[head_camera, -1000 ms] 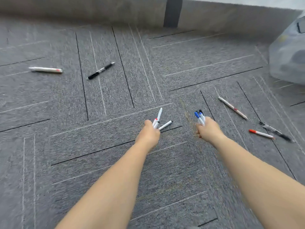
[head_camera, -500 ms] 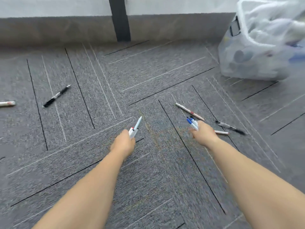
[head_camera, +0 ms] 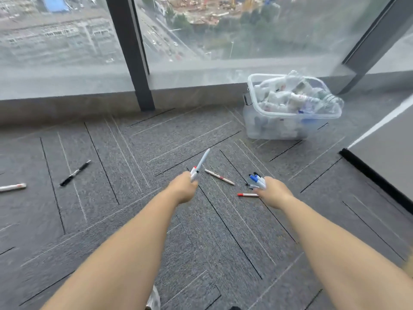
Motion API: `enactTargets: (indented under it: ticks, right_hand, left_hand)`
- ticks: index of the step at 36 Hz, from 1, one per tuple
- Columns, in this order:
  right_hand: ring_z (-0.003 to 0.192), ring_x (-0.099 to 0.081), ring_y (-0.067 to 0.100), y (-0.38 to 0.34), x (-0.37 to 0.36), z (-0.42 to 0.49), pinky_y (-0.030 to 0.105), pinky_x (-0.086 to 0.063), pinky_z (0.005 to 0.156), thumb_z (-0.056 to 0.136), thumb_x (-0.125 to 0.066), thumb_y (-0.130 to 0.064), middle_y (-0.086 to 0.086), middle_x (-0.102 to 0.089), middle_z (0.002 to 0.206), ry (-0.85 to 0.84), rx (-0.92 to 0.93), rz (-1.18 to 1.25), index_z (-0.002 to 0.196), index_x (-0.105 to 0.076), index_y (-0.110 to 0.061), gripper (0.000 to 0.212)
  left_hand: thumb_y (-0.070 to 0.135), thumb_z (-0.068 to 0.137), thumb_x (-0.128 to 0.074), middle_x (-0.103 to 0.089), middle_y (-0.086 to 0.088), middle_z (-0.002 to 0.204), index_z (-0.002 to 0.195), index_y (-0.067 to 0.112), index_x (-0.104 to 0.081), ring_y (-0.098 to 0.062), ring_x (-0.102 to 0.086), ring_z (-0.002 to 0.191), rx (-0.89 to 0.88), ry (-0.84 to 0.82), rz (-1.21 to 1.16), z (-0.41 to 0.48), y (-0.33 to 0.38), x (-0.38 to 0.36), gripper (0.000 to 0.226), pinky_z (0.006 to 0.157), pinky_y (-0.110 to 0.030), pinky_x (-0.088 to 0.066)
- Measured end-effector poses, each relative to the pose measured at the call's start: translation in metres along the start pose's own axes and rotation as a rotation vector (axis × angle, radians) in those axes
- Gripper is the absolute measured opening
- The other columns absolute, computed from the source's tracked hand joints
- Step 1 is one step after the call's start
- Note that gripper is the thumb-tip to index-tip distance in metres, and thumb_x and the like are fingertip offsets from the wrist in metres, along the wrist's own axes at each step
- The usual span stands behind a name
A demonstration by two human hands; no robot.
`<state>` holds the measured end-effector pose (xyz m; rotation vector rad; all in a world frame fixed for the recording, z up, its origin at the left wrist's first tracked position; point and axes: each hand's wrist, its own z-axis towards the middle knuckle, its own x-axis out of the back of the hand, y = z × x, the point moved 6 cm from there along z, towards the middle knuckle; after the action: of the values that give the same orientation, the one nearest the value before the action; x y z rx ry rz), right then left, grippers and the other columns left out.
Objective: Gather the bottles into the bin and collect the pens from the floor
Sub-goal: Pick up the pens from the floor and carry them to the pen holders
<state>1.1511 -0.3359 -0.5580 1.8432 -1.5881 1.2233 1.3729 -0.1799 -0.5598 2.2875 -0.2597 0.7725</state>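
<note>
My left hand (head_camera: 183,189) grips a small bunch of white pens (head_camera: 200,164) that stick up and away from it. My right hand (head_camera: 273,191) grips a bunch of blue-capped and black-capped pens (head_camera: 257,181). On the grey carpet between my hands lies a white pen with a red band (head_camera: 219,176). A white pen with a red cap (head_camera: 247,194) lies just left of my right hand. A black pen (head_camera: 75,172) and a white pen with a red end (head_camera: 13,187) lie far left. A clear plastic bin (head_camera: 277,128) full of bottles (head_camera: 297,97) stands at the back right.
A floor-to-ceiling window with a dark upright post (head_camera: 131,52) runs along the back above a low grey ledge (head_camera: 67,108). A wall with a black baseboard (head_camera: 375,180) closes the right side. Grey carpet tiles (head_camera: 134,209) cover the floor.
The view has tilted up and swung right, bringing the window and whole bin into sight. Both hands, holding their pens, have lifted and drawn nearer the pens on the right.
</note>
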Motion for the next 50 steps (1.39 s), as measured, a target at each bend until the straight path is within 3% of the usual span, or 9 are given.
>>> enactTargets:
  ticks: [6,13,16,22,26,35,40,44,50]
  right_hand:
    - [0.075,-0.054,0.023,0.009,0.012,0.004,0.033,-0.038,0.062,0.093,-0.053,-0.037,-0.001,-0.053,0.08,-0.004,0.034,-0.033,0.089,-0.045,-0.019,0.021]
    - [0.087,-0.056,0.028,0.054,-0.05,0.064,0.032,-0.039,0.066,0.099,-0.044,-0.028,0.007,-0.06,0.103,-0.074,0.061,-0.107,0.1,-0.046,-0.017,0.012]
    - [0.099,-0.062,0.029,0.07,-0.073,0.091,0.032,-0.04,0.068,0.097,-0.046,-0.035,0.007,-0.064,0.111,-0.09,0.063,-0.147,0.105,-0.046,-0.018,0.019]
    - [0.098,-0.064,0.029,0.081,-0.108,0.145,0.031,-0.041,0.066,0.095,-0.052,-0.034,0.006,-0.066,0.112,-0.067,0.095,-0.112,0.126,-0.04,-0.021,0.036]
    - [0.102,-0.064,0.03,0.082,-0.123,0.169,0.036,-0.05,0.077,0.095,-0.054,-0.034,0.004,-0.064,0.119,-0.066,0.136,-0.131,0.131,-0.042,-0.026,0.039]
    - [0.088,-0.065,0.025,0.061,-0.122,0.183,0.033,-0.046,0.066,0.09,-0.055,-0.039,0.001,-0.066,0.102,-0.062,0.433,-0.429,0.104,-0.05,-0.018,0.026]
    - [0.082,-0.062,0.025,0.071,-0.104,0.194,0.03,-0.036,0.061,0.091,-0.054,-0.046,0.001,-0.053,0.112,0.044,0.412,-0.402,0.112,-0.048,-0.018,0.036]
    - [0.086,-0.061,0.028,0.082,-0.099,0.211,0.032,-0.037,0.06,0.094,-0.053,-0.029,0.004,-0.05,0.116,0.022,0.398,-0.386,0.114,-0.045,-0.016,0.025]
    - [0.088,-0.06,0.029,0.092,-0.105,0.225,0.037,-0.044,0.064,0.097,-0.049,-0.032,0.005,-0.049,0.114,-0.052,0.408,-0.367,0.113,-0.047,-0.015,0.024]
  left_hand:
    - [0.028,0.1,-0.039,-0.062,-0.016,0.1,0.12,0.009,-0.042,-0.027,-0.059,0.081,0.014,0.007,-0.079,0.011,0.015,-0.013,0.027,0.084,-0.047,-0.053]
    - [0.032,0.102,-0.033,-0.052,-0.006,0.079,0.114,0.01,-0.045,-0.019,-0.045,0.061,0.076,0.106,0.094,0.069,0.016,-0.065,0.028,0.053,-0.032,-0.037]
    - [0.042,0.1,-0.034,-0.056,-0.004,0.078,0.104,0.012,-0.051,-0.02,-0.05,0.061,0.088,0.129,0.207,0.097,0.015,-0.087,0.035,0.052,-0.031,-0.037]
    - [0.039,0.095,-0.047,-0.058,-0.001,0.083,0.105,0.021,-0.048,-0.025,-0.06,0.076,0.12,0.144,0.293,0.145,0.003,-0.125,0.021,0.066,-0.034,-0.05]
    - [0.04,0.094,-0.05,-0.059,0.0,0.086,0.11,0.024,-0.047,-0.025,-0.061,0.079,0.116,0.171,0.313,0.167,0.0,-0.139,0.023,0.071,-0.037,-0.053]
    - [0.038,0.098,-0.041,-0.057,0.0,0.078,0.107,0.024,-0.044,-0.019,-0.055,0.063,0.136,0.234,0.226,0.206,0.001,-0.147,0.017,0.054,-0.031,-0.045]
    - [0.036,0.095,-0.049,-0.061,-0.008,0.088,0.099,0.014,-0.049,-0.026,-0.06,0.073,0.291,0.245,0.017,0.222,0.003,-0.145,0.023,0.059,-0.032,-0.047]
    - [0.036,0.092,-0.058,-0.053,-0.004,0.074,0.104,0.004,-0.06,-0.015,-0.047,0.052,0.38,0.231,-0.08,0.233,0.005,-0.148,0.034,0.042,-0.026,-0.031]
    - [0.039,0.087,-0.063,-0.059,-0.01,0.091,0.106,0.004,-0.062,-0.025,-0.054,0.072,0.426,0.225,-0.105,0.243,0.004,-0.161,0.04,0.056,-0.028,-0.038]
